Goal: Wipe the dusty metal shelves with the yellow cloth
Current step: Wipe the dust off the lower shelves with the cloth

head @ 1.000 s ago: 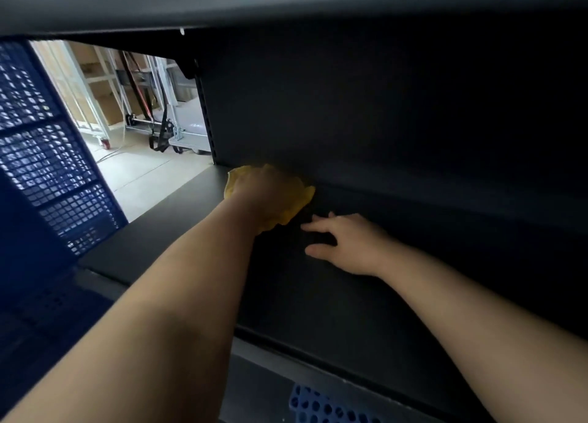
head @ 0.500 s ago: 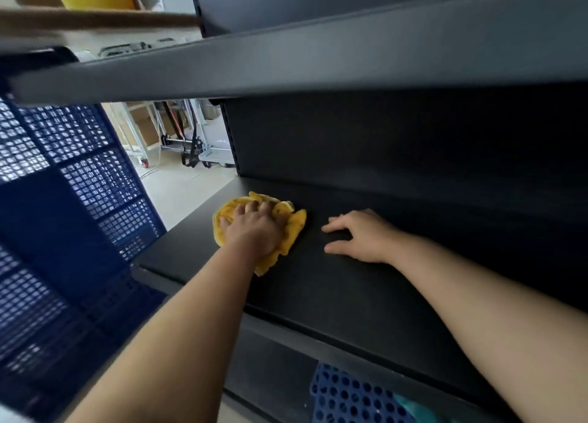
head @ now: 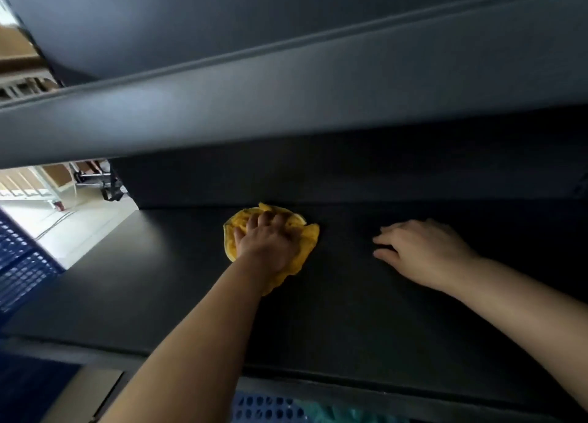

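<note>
Pressing the yellow cloth [head: 307, 238] on the bench [head: 143, 279] under my left hand [head: 267, 246], fingers [head: 253, 221] spread, I am bracing my right hand [head: 423, 252], fingers loose; aiming for overlapping strokes.

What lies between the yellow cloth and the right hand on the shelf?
Only bare dark shelf between the yellow cloth and the right hand, per the head view.

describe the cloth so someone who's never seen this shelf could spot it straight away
Find the wide dark metal shelf under the grey upper shelf. Near its back wall the yellow cloth lies bunched under the left hand, which presses on it. It is the only bright thing there; the right hand beside it rests on bare metal.
</note>
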